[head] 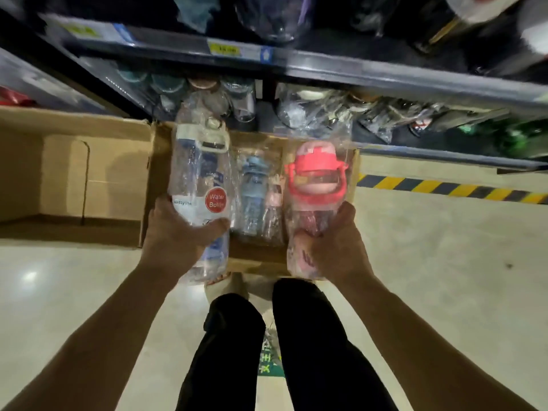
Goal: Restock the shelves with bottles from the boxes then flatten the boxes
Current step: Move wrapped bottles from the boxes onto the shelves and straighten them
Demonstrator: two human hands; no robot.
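Two wrapped bottles are held up over an open box on the floor. The clear bottle with the white lid is gripped near its base by the left hand, fingers and thumb curled round it. The pink-lidded bottle is gripped low down by the right hand in the same way. Between them, a blue-lidded bottle is seen lying in the box, with a smaller pink item just beside it.

The far edge of the box is set against the lower shelf, which is crowded with wrapped glassware. Above it, the front rail of an upper shelf juts toward the near side, with a price label fixed to it. A larger box is butted against the left wall of the first. Open floor is seen to the right, bounded at the far side by yellow-and-black striped tape just near of the shelf edge.
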